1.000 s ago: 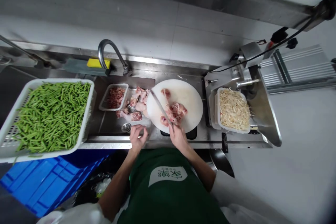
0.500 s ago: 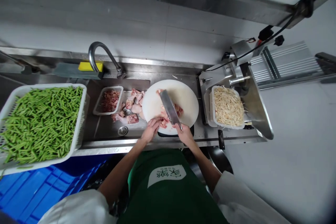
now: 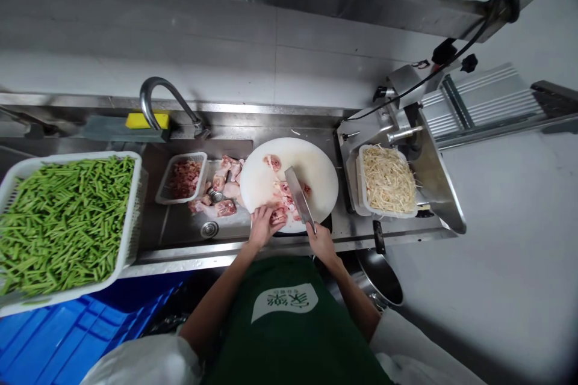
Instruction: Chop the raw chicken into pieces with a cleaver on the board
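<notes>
My right hand (image 3: 322, 241) is closed around the handle of a cleaver (image 3: 298, 195). Its broad steel blade points away from me and to the left, over cut pieces of raw chicken (image 3: 283, 189) on a round white cutting board (image 3: 318, 162). At the board's near left edge, the curled fingers of my left hand (image 3: 262, 225) hold a raw chicken piece (image 3: 279, 215) close to the blade's left side. Another chicken piece (image 3: 273, 162) lies apart, towards the back left of the board.
Left of the board, the sink (image 3: 180, 230) holds raw chicken legs (image 3: 224, 209) and a small basket (image 3: 159, 192) of chopped meat. A large basket (image 3: 130, 216) of cut green beans stands farther left, below the faucet (image 3: 169, 85). To the right, bean sprouts (image 3: 389, 179) fill a container beside a slicing machine (image 3: 445, 186).
The cleaver has shifted a little to the right and towards me, uncovering the back left chicken piece. My left hand stays at the board's near left edge. The whole view has shifted slightly.
</notes>
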Action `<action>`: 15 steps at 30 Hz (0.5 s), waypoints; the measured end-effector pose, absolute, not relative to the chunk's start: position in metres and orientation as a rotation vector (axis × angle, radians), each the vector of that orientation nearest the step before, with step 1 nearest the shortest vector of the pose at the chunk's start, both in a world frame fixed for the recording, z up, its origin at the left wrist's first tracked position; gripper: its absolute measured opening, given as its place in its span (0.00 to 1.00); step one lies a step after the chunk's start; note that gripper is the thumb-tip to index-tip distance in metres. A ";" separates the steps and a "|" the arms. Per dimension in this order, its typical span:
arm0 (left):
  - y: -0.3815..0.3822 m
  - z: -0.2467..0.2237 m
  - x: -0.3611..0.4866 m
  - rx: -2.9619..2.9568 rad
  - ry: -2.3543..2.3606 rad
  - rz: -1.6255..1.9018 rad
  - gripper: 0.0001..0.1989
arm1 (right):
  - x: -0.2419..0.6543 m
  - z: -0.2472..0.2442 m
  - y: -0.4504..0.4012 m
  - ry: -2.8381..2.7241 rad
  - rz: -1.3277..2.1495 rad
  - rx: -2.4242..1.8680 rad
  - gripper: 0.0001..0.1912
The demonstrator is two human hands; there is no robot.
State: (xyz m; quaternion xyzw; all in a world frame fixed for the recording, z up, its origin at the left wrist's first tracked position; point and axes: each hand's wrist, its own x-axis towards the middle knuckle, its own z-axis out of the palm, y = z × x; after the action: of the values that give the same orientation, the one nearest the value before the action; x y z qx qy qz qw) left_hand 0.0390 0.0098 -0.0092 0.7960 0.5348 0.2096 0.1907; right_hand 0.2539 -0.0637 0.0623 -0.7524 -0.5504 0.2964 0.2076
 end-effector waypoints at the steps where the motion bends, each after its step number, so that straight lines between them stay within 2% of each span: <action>1: 0.011 -0.007 0.039 2.248 1.449 0.571 0.18 | 0.252 0.061 -0.063 -1.523 0.843 -2.087 0.22; 6: 0.030 -0.008 0.045 2.279 1.214 0.585 0.06 | 0.252 0.061 -0.060 -1.497 0.836 -2.083 0.22; 10: 0.044 -0.012 0.044 2.130 1.473 0.795 0.08 | 0.254 0.066 -0.059 -1.594 0.751 -2.136 0.23; 15: 0.040 -0.007 0.016 2.016 1.487 1.077 0.09 | 0.246 0.084 -0.048 -1.748 0.738 -2.124 0.22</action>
State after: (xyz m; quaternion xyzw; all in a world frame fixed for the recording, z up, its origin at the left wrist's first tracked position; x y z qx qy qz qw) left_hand 0.0161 0.0404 -0.0075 0.7234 0.5338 0.3866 0.2057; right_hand 0.2460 -0.0483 0.0844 -0.7378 -0.6070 0.2565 0.1461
